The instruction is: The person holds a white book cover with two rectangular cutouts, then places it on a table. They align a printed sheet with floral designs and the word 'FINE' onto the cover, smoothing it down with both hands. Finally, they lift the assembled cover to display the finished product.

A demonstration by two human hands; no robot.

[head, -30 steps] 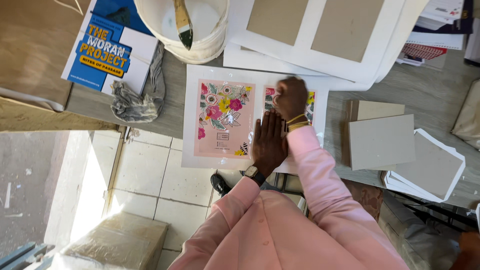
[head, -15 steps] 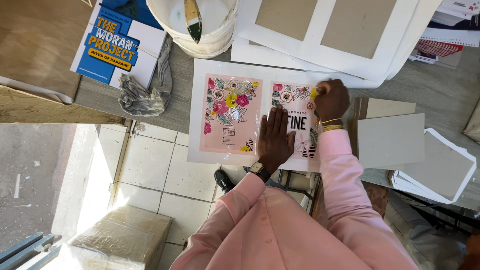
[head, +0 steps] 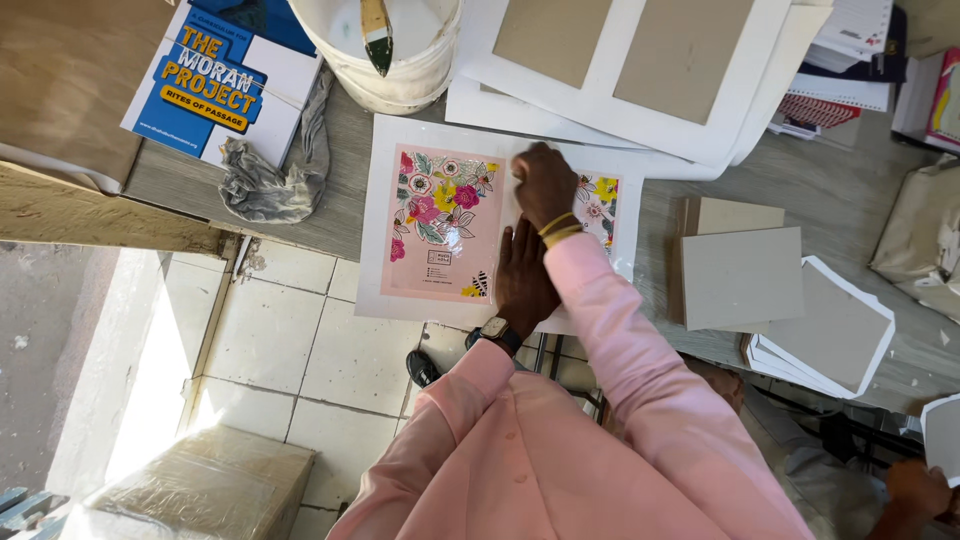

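Head view: both hands press on a floral printed cover sheet lying flat on the grey table, its near edge hanging over the table edge. Left hand flat, fingers together, palm down on the sheet's lower middle, watch on the wrist. Right hand at 12 o'clock of the left, fingers curled, knuckles pressed on the sheet's middle; whether it holds anything, cannot tell. White bucket with a brush at 11 o'clock of the sheet. Grey rag at 9 o'clock, blue-and-white book beyond it. Grey boards at 3 o'clock, white sheets with boards glued on at 1 o'clock.
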